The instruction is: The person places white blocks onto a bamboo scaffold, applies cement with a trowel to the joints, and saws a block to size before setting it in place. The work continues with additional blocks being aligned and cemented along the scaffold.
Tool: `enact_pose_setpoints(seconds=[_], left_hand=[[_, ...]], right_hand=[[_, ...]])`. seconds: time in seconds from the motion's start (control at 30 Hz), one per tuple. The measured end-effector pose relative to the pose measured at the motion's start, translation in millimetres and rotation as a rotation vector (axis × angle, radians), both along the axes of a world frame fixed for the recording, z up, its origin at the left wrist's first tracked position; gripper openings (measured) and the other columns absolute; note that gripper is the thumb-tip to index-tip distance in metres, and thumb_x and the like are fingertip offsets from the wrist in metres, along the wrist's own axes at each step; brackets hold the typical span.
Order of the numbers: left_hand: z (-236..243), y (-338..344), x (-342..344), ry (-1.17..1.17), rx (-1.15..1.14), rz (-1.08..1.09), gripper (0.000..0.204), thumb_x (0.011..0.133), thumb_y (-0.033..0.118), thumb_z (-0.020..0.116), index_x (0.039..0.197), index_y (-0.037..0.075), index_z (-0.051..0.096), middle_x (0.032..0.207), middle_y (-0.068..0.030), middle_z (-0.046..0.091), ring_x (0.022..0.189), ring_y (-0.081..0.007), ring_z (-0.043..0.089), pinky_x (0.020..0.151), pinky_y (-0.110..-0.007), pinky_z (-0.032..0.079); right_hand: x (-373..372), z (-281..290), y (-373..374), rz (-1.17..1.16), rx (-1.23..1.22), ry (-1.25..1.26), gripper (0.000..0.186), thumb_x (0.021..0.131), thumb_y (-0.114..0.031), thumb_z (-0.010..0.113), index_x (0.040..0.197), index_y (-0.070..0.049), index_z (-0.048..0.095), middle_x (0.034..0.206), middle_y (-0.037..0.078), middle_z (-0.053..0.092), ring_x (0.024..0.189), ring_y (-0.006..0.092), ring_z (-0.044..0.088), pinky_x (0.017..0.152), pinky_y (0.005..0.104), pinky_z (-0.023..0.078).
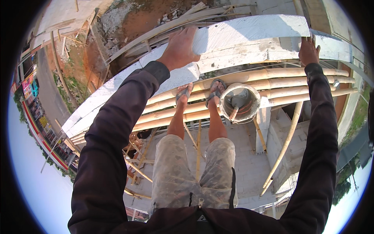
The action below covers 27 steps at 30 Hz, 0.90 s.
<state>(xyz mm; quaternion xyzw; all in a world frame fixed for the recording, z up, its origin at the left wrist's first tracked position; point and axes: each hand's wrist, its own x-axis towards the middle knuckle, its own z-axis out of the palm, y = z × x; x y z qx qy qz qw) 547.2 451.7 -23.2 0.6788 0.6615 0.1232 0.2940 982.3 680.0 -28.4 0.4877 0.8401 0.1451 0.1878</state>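
Note:
My left hand (180, 48) is closed over the far edge of a white lightweight block (251, 26), at its left part. My right hand (309, 51) grips the same block at its right end. The block lies along a course of similar white blocks (97, 101) with rough, chipped faces. Just below it, my sandaled feet (216, 89) stand on several bamboo poles (276, 73). Beside my right foot sits a round bucket (255, 101) holding grey mortar and a trowel with a wooden handle (233, 114).
Far below the poles lies a grey block floor (249, 171) with leaning bamboo props (286, 148) and a pillar (262, 132). Beyond the wall are reddish dirt with rubble (128, 19), timber, a road (54, 82) at left and greenery at right.

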Motion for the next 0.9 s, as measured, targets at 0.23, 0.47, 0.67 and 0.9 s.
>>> enact_pose_setpoints(seconds=[0.23, 0.47, 0.67, 0.9], left_hand=[[-7, -3, 1, 0.021, 0.038, 0.004, 0.087, 0.068, 0.028, 0.081, 0.140, -0.002, 0.043, 0.130, -0.0197, 0.056, 0.126, -0.0359, 0.052, 0.107, -0.050, 0.034], [-2, 0, 1, 0.057, -0.062, 0.012, 0.089, 0.068, 0.028, 0.081, 0.142, -0.002, 0.042, 0.136, -0.0219, 0.054, 0.129, -0.0382, 0.050, 0.110, -0.049, 0.033], [6, 2, 4, 0.054, -0.086, 0.010, 0.091, 0.068, 0.026, 0.083, 0.144, -0.001, 0.042, 0.140, -0.0224, 0.052, 0.129, -0.0415, 0.048, 0.113, -0.047, 0.034], [-3, -2, 2, 0.020, -0.046, 0.005, 0.086, 0.066, 0.024, 0.081, 0.140, -0.001, 0.045, 0.135, -0.0218, 0.055, 0.127, -0.0393, 0.050, 0.110, -0.048, 0.034]], right_hand=[[0, -1, 37, -0.257, -0.354, 0.446, 0.086, 0.078, -0.032, 0.071, 0.153, -0.009, 0.035, 0.155, 0.018, 0.042, 0.142, 0.0358, 0.042, 0.113, 0.0512, 0.038], [-23, -11, -4, -0.450, -0.227, 0.672, 0.119, 0.071, -0.047, 0.087, 0.160, -0.012, 0.016, 0.160, 0.017, 0.033, 0.151, 0.0357, 0.026, 0.113, 0.0703, 0.028], [-25, -16, -15, -0.448, -0.097, 0.695, 0.108, 0.076, -0.047, 0.079, 0.158, -0.009, 0.021, 0.153, 0.021, 0.042, 0.146, 0.0365, 0.034, 0.113, 0.0594, 0.036], [23, -20, 15, -0.425, -0.055, 0.625, 0.087, 0.076, -0.045, 0.077, 0.150, -0.015, 0.043, 0.152, 0.015, 0.046, 0.142, 0.0351, 0.039, 0.115, 0.0450, 0.040]])
